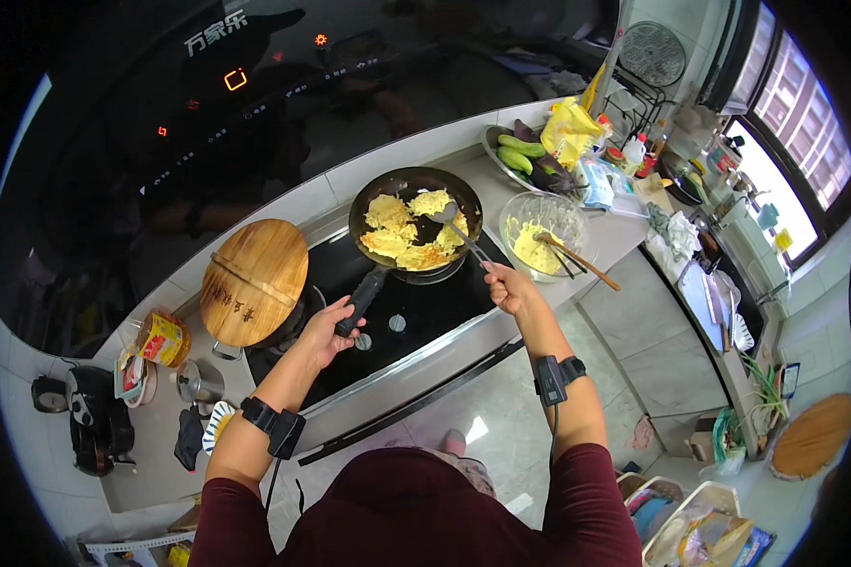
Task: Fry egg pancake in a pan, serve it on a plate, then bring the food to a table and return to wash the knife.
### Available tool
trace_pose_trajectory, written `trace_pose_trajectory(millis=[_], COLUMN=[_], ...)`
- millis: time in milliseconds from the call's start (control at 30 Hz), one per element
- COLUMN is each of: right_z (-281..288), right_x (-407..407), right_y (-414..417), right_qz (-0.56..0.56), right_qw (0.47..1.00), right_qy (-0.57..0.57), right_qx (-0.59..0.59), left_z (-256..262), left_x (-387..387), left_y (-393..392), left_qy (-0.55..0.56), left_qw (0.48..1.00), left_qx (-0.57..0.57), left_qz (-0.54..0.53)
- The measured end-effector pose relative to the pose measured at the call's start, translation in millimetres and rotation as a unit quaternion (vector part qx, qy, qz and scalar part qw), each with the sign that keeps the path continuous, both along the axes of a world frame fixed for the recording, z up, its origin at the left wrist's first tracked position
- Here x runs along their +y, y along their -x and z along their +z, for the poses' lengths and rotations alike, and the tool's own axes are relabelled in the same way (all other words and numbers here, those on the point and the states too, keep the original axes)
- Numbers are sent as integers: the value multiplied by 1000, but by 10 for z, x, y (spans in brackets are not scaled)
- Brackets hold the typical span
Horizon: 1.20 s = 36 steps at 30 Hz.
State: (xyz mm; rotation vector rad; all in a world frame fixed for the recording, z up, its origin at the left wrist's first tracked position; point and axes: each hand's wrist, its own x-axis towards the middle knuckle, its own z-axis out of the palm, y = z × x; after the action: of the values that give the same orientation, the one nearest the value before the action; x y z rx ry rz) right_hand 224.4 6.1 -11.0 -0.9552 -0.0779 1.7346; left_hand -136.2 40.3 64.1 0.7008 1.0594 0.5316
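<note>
My left hand (pixel 332 330) grips the black handle (pixel 363 301) of a dark frying pan (pixel 359 212) on the right side of the glass cooktop. Several yellow, partly browned pieces of what looks like egg batter (pixel 388 241) lie in the pan. In my right hand (pixel 512 288) is the handle of a metal spatula (pixel 468 239). Its blade rests against a paler piece (pixel 430 202) at the pan's far side. Just right of the pan stands a clear glass bowl (pixel 580 220) holding yellow batter (pixel 535 248), with a wooden spoon (pixel 588 266) and dark chopsticks (pixel 571 264) leaning in it.
A wooden lid (pixel 255 276) covers a pot on the left burner. Beyond the bowl sits a metal dish (pixel 494 145) of cucumbers and eggplants. A black range hood (pixel 397 71) overhangs the cooktop (pixel 340 361). An oil bottle (pixel 163 339) and a metal moka pot (pixel 200 383) stand left.
</note>
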Motion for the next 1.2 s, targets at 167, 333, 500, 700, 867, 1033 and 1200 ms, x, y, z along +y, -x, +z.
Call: trace_pose_trajectory(millis=[167,333,500,700,867,1033,1200], right_z=[327,791,749,594,685,467,710], right_x=[-268,-268,-90,-2,40,167,92], right_y=[3,56,474,703,660,502,484], right_qz=[-57,-80,13,58,-8,26,36], right_qw=[992,866,271,208,427,528,463], right_qy=[-38,-81,-90,-102,-136,-62,-46], right_qx=[-109,-488,-958,-971,-894,-847,-885], left_z=[-29,-7,-91,-142,-137,-125,-157], left_x=[-1,-22,6,7,23,23,31], left_y=[46,19,78,72,105,38,82], left_qy=[-5,-8,-12,-22,-29,-19,-19], left_qw=[1000,1000,1000,999,999,999,1000], left_qx=[-7,-8,-21,-37,-33,-28,-21], left_qz=[-1,-3,-2,-14,-14,-11,-9])
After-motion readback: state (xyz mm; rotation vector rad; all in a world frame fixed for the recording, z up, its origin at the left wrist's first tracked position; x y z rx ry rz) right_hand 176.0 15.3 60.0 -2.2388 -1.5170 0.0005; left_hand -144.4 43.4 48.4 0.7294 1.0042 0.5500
